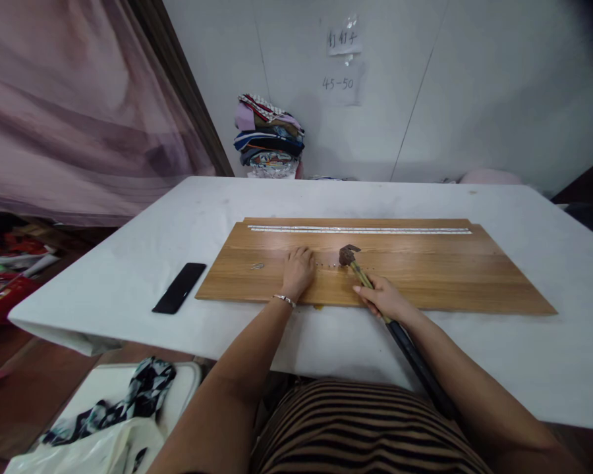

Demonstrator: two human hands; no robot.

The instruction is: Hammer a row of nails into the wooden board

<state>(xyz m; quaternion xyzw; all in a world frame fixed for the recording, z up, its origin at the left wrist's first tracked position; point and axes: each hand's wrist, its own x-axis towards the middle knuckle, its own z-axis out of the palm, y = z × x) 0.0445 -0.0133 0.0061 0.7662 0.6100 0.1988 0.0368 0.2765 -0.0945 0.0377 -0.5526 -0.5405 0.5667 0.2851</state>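
Observation:
A wood-grain board (425, 270) lies flat on the white-covered table. My left hand (299, 270) rests on it palm down, fingers laid out, with nothing visible in it. Wrapped round the shaft of a claw hammer (363, 276) is my right hand (384, 297). The hammer's rusty head is over the middle of the board; whether it touches the wood I cannot tell. Its black grip runs back toward my body. Between my left hand and the hammer head is a row of small nail heads (329, 265). A few loose nails (257, 266) lie left of my left hand.
Two white ruler-like strips (360, 230) run along the board's far side. Left of the board, a black phone (179, 288) lies on the white table cover (143, 230). Folded clothes (269, 141) are stacked by the wall. A white stool (190, 378) holding cloth stands at lower left.

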